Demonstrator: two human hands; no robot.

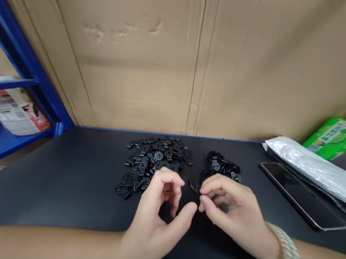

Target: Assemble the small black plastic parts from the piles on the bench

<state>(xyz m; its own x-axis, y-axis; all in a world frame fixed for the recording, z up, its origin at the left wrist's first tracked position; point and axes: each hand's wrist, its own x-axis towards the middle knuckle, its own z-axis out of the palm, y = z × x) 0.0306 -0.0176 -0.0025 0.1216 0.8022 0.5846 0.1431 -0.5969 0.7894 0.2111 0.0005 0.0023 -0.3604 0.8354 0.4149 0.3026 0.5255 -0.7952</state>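
My left hand (163,219) is held over the black table with thumb and fingers curved apart and nothing between them. My right hand (232,214), with a pale beaded bracelet on its wrist, pinches a small curved black plastic piece (194,187) between thumb and forefinger. Beyond my left hand lies a heap of black plastic parts (158,156), round and pierced with holes, each with a small tab. A smaller pile of glossy black parts (223,164) sits just past my right hand, partly hidden by it.
A smartphone (302,194) lies at the right, in front of a white plastic mailing bag (318,163). Behind that is a green package (335,138). A blue metal shelf (46,87) stands at the left, and a cardboard wall (137,60) closes off the back.
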